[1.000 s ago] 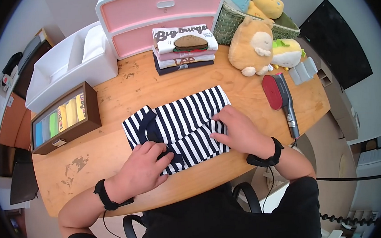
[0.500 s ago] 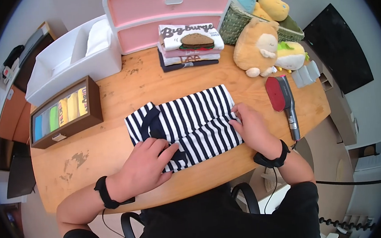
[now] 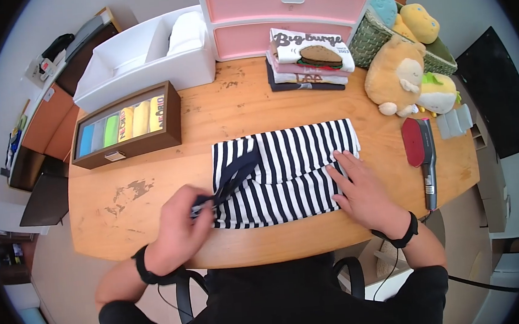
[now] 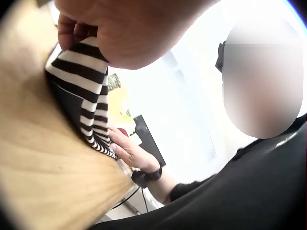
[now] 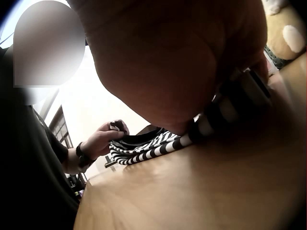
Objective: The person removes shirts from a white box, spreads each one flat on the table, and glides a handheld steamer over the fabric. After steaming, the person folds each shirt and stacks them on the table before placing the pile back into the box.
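Observation:
A navy-and-white striped shirt (image 3: pixel 298 192) lies folded into a rectangle near the table's front edge. Its navy neckband (image 3: pixel 241 171) is at the left end. My left hand (image 3: pixel 182 226) grips the fabric at that end and holds it raised off the table, as the left wrist view also shows; its fingertips are partly hidden behind the cloth. Over the right end, my right hand (image 3: pixel 362 193) rests with extended fingers on the stripes. In the right wrist view the striped edge (image 5: pixel 160 149) runs along the wooden tabletop beneath that hand.
Behind the shirt stand a stack of folded shirts (image 3: pixel 310 66) and a pink-fronted drawer unit (image 3: pixel 288 25). A brown box (image 3: pixel 125 127) of rolled clothes and a white bin (image 3: pixel 149 79) are at left. Plush toys (image 3: pixel 394 78) and a red-and-grey brush (image 3: pixel 420 155) lie right.
My left hand has gone from lying on the neckband end to gripping and lifting it. The fingers of my right hand now lie spread on the cloth. The head view has shifted.

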A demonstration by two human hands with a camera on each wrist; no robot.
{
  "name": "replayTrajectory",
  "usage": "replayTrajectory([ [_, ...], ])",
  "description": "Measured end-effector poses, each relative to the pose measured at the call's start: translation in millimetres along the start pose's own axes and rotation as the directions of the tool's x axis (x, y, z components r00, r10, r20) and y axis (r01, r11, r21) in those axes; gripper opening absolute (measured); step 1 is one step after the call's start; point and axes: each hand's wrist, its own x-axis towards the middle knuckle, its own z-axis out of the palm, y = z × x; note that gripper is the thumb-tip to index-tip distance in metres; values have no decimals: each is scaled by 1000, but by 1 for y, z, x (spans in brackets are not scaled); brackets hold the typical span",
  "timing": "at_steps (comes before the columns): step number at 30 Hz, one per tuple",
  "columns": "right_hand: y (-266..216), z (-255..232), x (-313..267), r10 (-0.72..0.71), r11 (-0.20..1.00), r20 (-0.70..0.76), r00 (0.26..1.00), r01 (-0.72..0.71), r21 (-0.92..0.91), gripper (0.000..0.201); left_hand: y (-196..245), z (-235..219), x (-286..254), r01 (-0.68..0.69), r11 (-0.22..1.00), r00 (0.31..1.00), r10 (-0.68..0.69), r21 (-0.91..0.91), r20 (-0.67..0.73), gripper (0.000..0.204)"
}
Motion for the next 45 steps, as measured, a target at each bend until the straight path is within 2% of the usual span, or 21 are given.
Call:
replayTrajectory([
  [1, -1, -2, 0, 7, 1000, 8, 1000, -7, -14, 64, -10, -4, -15, 95, 995, 992, -94, 3, -82, 14],
  [2, -2, -5, 0, 13, 1000, 17, 1000, -12, -28, 65, -16, -10, -29, 227, 974, 970, -225, 3, -92, 13],
  [4, 0, -2, -1, 5, 999, -1, 1000, -5, -50, 67, -22, -20, -50, 477, 879, 873, -474, -6, -115, 12],
  [7, 2, -2, 0, -20, 997, -12, 1000, 19, -77, 69, -22, -29, -59, 397, 909, 914, -379, 125, -144, 13],
  [8, 1, -5, 1, -25, 996, -9, 1000, 24, -82, 69, -18, -28, -56, 309, 941, 939, -278, 141, -204, 16],
  [9, 1, -6, 2, -30, 996, -11, 999, 29, -85, 69, -13, -29, -49, 173, 969, 974, -141, 175, -179, 17],
  [11, 0, -6, 2, -33, 996, -16, 999, 32, -89, 68, -1, -32, -30, -109, 966, 985, 138, 235, -109, 18],
  [12, -2, -6, 2, -34, 995, -21, 999, 32, -95, 67, 3, -33, -22, -209, 946, 977, 214, 248, 7, 28],
  [15, -3, -7, 1, -39, 995, -32, 999, 36, -88, 67, 15, -22, 12, -329, 909, 934, 274, 256, 228, 41],
  [18, 0, -7, 0, -40, 996, -32, 999, 38, -80, 66, 4, -5, 24, -427, 798, 894, 302, 426, 330, 53],
  [21, 1, -4, -3, -20, 996, -24, 1000, 18, -85, 66, -14, 1, 24, -241, 811, 951, 88, 534, 296, 58],
  [22, 2, -4, -3, -22, 996, -33, 999, 19, -84, 67, -16, -2, 26, -208, 828, 966, 89, 521, 244, 56],
  [25, 3, -2, -4, -27, 997, -39, 999, 24, -75, 69, -18, -15, 30, -152, 836, 966, 13, 527, 259, 51],
  [26, 4, -2, -4, -28, 997, -36, 999, 25, -74, 70, -22, -15, 30, -193, 805, 973, 83, 561, 215, 45],
  [29, 2, -5, -6, -39, 998, -83, 996, 35, -55, 68, -21, -19, 30, -194, 856, 972, 102, 479, 211, 41],
  [30, 1, -8, -7, -39, 998, -112, 993, 34, -45, 67, -15, -20, 27, -269, 865, 960, 206, 424, 190, 41],
  [33, -4, -30, -15, -145, 989, -99, 984, 148, 24, 59, -3, -21, 11, -307, 939, 885, 221, 156, 410, 44],
  [34, 0, -30, -18, -178, 983, -86, 980, 180, 22, 55, -6, -16, 5, -336, 938, 859, 269, 83, 436, 47],
  [37, 14, -23, -28, -224, 975, -68, 972, 224, -8, 47, -9, -10, -2, -462, 865, 825, 338, 197, 453, 47],
  [40, 24, -19, -28, -248, 965, -87, 965, 239, -109, 39, -22, -10, -2, -432, 880, 850, 324, 196, 416, 45],
  [45, 19, -32, -23, -230, 970, -101, 968, 237, 56, 33, 5, -14, 6, -291, 946, 883, 208, 143, 422, 45],
])
